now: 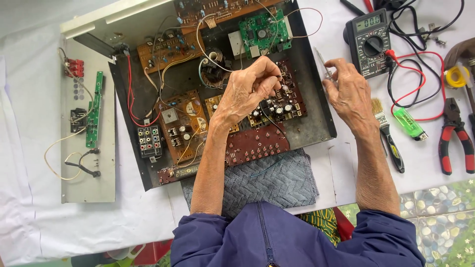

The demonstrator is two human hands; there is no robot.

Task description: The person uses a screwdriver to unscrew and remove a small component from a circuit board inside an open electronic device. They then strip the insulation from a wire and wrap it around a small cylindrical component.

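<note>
Blue sleeves [277,237] of mine fill the bottom of the view, and just past them a grey knitted cloth [277,180] lies tucked under the near edge of the open metal chassis [316,126], which I'll use as my landmark.

Inside the chassis, near its middle, my left hand [247,91] is pinched shut, thumb and fingertips together over the dark red circuit board [279,101] with its black capacitors. I think it nips a thin wire or a component lead, though the fingers hide what they grip. My right hand [349,91] hovers just outside the chassis's right wall, closed around a slim clear-handled screwdriver [324,66] whose tip points up and back toward the board.

By my judgement this is the probing or freeing stage: one hand steadies a part, the other readies the tool. The next move would call for bringing the tip in over the wall to the spot I'm pinching, without snagging the loose white wires [208,39].

Further right of the chassis sit a multimeter [370,42], a small brush [388,136], a green lighter [409,123] and red-handled pliers [457,133]. To its left lies the detached front panel [89,143].
</note>
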